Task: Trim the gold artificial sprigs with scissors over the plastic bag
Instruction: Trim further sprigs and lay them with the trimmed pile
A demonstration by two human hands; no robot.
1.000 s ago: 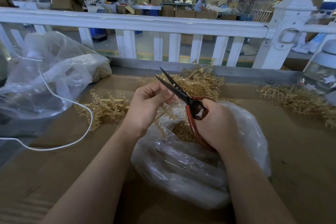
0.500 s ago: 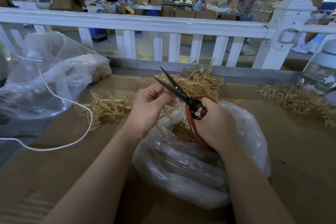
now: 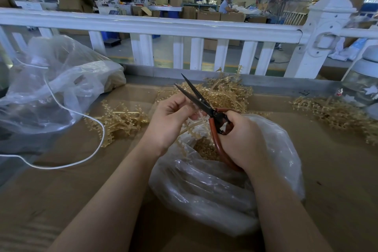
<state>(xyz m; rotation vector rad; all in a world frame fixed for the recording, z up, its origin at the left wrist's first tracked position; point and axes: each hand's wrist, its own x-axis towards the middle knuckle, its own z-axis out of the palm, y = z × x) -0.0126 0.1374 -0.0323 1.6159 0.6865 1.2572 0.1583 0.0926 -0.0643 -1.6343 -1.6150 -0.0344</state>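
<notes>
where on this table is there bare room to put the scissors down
Bare cardboard table top lies right of the plastic bag, below the right sprig pile. Another free patch sits near the front left, under the loop of white cord. It is crowded at the centre: both hands, scissors, the bag and the sprig heap by the fence.

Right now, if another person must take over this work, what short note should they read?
Left hand: pinches a gold plastic sprig over the open clear plastic bag.
Right hand: grips the red-handled black scissors, blades open beside the left fingers.
Done: gold bits lie in the bag.
Left: cut this sprig, then the gold sprig piles on the brown table.
</notes>
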